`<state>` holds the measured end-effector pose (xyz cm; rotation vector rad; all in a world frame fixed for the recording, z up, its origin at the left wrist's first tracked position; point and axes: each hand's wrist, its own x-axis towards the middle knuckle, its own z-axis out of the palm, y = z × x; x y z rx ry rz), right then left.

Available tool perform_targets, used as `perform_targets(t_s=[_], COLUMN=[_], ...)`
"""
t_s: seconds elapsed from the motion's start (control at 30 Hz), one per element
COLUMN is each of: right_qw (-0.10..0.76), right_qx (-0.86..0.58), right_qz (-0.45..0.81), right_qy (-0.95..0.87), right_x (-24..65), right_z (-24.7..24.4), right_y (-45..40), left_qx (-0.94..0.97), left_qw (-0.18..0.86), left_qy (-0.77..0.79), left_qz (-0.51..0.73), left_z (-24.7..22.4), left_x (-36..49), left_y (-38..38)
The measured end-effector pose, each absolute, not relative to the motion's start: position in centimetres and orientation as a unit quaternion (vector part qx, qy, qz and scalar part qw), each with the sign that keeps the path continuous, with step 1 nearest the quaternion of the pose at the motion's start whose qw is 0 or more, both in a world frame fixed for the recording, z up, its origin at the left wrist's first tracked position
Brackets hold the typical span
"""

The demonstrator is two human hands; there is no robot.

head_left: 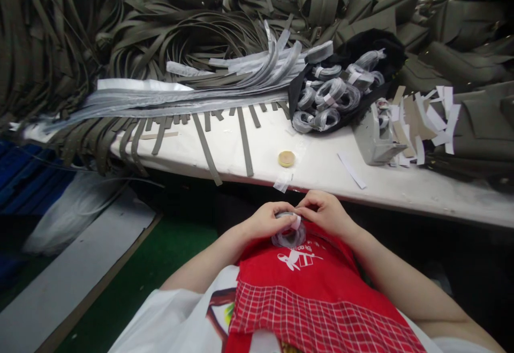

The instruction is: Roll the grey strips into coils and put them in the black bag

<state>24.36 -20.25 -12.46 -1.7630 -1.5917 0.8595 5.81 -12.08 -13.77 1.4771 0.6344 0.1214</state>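
Observation:
My left hand [270,220] is closed around a coiled strap wrapped in clear plastic [289,236], with a small white label on it. The coil rests against the red apron [299,278] at my waist. Close beside it, my right hand [324,212] pinches with thumb and fingers at the coil's upper right side. What exactly lies between those fingertips is too small to make out. Both hands are just in front of the table edge. Similar wrapped coils [331,93] lie in a black cloth bag [381,47] on the table.
On the white table [261,128] lie a yellow round tape roll [286,158], a white paper strip [351,171] and long plastic-wrapped straps [180,98]. A grey box [373,137] with paper strips stands right. Olive straps [60,31] and bags [466,23] are heaped behind.

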Motion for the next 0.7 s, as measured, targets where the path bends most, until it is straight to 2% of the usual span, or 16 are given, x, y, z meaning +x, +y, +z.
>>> perform_targets(t_s=[0.1, 0.2, 0.27, 0.7], right_qw=[0.313, 0.289, 0.274, 0.327], right_qx=[-0.664, -0.625, -0.585, -0.541], right_qz=[0.433, 0.604, 0.675, 0.704], right_qy=[-0.522, -0.4, -0.357, -0.322], right_x=[24.7, 25.1, 25.0, 23.7], right_z=[-14.3, -16.3, -17.3, -19.5], right_y=[-20.0, -20.0, -20.2, -20.3], left_qx=[0.658, 0.647, 0.649, 0.646], left_qw=[0.665, 0.666, 0.664, 0.655], left_qy=[0.346, 0.362, 0.361, 0.385], left_qz=[0.073, 0.082, 0.089, 0.076], left_z=[-14.2, -14.7, -14.8, -14.1], left_x=[5.8, 5.9, 5.9, 5.9], left_y=[-12.9, -13.5, -13.6, -13.8])
